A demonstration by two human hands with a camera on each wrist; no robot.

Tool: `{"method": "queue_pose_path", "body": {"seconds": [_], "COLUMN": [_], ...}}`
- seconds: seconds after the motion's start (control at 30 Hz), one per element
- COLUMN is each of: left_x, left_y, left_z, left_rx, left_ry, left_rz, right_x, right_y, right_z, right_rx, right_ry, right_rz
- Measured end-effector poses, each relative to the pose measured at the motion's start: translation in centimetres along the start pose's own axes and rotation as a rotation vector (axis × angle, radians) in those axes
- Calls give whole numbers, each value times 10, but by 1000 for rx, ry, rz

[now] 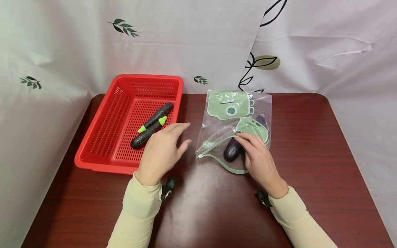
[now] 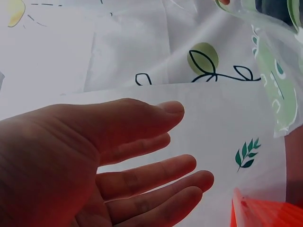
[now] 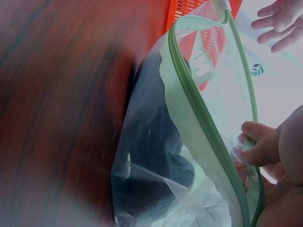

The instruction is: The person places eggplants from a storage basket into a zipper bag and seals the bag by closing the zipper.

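Observation:
A clear zip bag (image 1: 214,129) with green cartoon prints lies on the table, its green-edged mouth parted toward me. Inside it is a dark purple eggplant (image 1: 232,151); a second purple patch shows farther back through the plastic. My right hand (image 1: 262,160) pinches the upper rim of the bag mouth between thumb and fingers, as the right wrist view shows at the green zip strip (image 3: 253,101). Beside the red basket's right front corner hovers my left hand (image 1: 162,151), fingers extended, thumb apart, holding nothing. Two dark zucchini (image 1: 158,115) with bright green ends lie in the basket.
The red perforated basket (image 1: 107,167) stands left on the dark wood table (image 1: 198,210). A white slider (image 1: 200,156) sits at the bag mouth's left corner. White printed cloth (image 1: 186,41) hangs behind and at both sides.

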State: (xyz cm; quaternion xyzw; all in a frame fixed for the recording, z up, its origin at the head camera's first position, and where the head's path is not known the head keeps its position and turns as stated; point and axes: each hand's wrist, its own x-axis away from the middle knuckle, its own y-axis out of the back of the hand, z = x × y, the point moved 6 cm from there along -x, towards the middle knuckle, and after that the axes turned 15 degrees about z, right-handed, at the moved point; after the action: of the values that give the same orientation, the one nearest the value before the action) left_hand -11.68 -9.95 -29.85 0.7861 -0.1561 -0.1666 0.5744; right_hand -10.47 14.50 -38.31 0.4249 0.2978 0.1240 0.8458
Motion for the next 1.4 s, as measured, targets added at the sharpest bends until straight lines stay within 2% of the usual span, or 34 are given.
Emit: {"method": "queue_pose_path", "body": {"seconds": [0.4,0.67,1.03,1.4], "left_x": [-3,-7,-13,-19], "left_y": [9,14,23,29], "left_z": [23,36,49,65], "left_rx": [5,32,-4,6], "left_ry": [49,99,102,123], "left_rz": [14,52,55,76], "right_x": [0,1,0,0], "right_y": [0,-1,-1,-1], "right_z": [-1,-2,-2,-2], "right_rx": [8,7,2,7], "right_ry": [-3,-5,-8,-7], "right_rz": [5,14,14,21]}}
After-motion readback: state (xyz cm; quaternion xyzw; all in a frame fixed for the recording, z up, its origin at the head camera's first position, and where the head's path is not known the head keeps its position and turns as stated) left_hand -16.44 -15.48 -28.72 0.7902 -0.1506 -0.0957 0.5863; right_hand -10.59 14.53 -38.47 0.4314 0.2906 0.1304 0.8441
